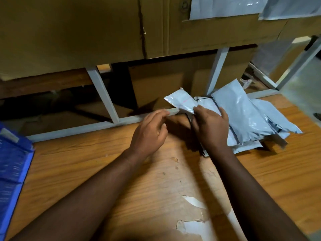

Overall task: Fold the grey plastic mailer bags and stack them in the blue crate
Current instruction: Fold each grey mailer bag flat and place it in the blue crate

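Worn wooden tabletop (104, 164), cardboard boxes (69, 32) behind, blue crate (15, 153) sitting far left. Right hand (211, 127) pinching one grey mailer bag (181, 101) off the loose pile (246, 119); left hand (149, 131) hovering just beside, fingers loosely curled, holding nothing. Risking dragging neighbouring slick bags off the heap, or losing the thin pinch.

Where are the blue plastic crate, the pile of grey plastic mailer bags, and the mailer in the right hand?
blue plastic crate (13, 164): head view, on its ribbed side wall.
pile of grey plastic mailer bags (243, 115): head view, on the top bag's face.
mailer in the right hand (180, 100): head view, on its raised flap.
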